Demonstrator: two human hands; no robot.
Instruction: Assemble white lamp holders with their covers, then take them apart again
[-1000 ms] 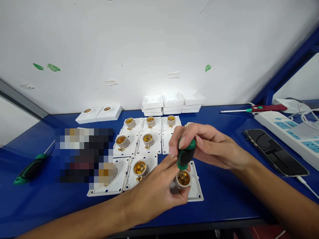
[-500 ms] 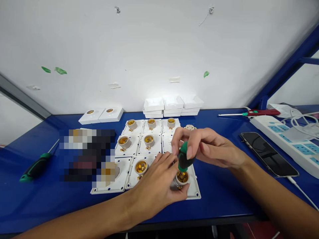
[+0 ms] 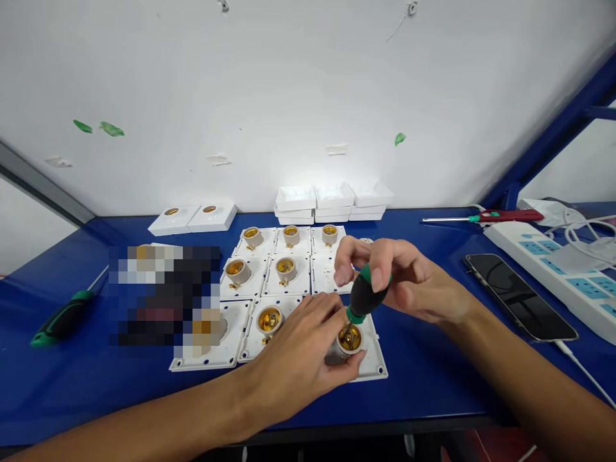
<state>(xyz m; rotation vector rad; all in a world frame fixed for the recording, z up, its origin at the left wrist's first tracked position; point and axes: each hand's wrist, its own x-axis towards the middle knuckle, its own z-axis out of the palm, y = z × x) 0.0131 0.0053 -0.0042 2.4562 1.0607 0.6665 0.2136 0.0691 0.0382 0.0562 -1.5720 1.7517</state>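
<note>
My left hand (image 3: 298,359) grips a lamp holder (image 3: 349,340) with a brass-threaded inside, thumb on its near side and fingers around the far side. This holder stands on a white square base plate (image 3: 374,362) at the near right of a group of plates. In my right hand (image 3: 404,282) is a screwdriver (image 3: 368,295) with a short black and green handle, held at the top by the fingertips. It tilts, with its shaft pointing down into the holder; the tip is hidden. Next to my left hand is another lamp holder (image 3: 269,319) on its plate.
Several plates with lamp holders (image 3: 285,271) lie in rows behind. White covers (image 3: 332,196) are stacked at the wall, with finished-looking white boxes (image 3: 212,218) to their left. A second screwdriver (image 3: 65,321) lies left; a phone (image 3: 520,295) and power strip (image 3: 553,266) lie right. A patch is pixelated.
The screwdriver handle has tipped to the right, and my right hand has shifted slightly right with its fingers more spread. My left hand keeps its hold on the lamp holder.
</note>
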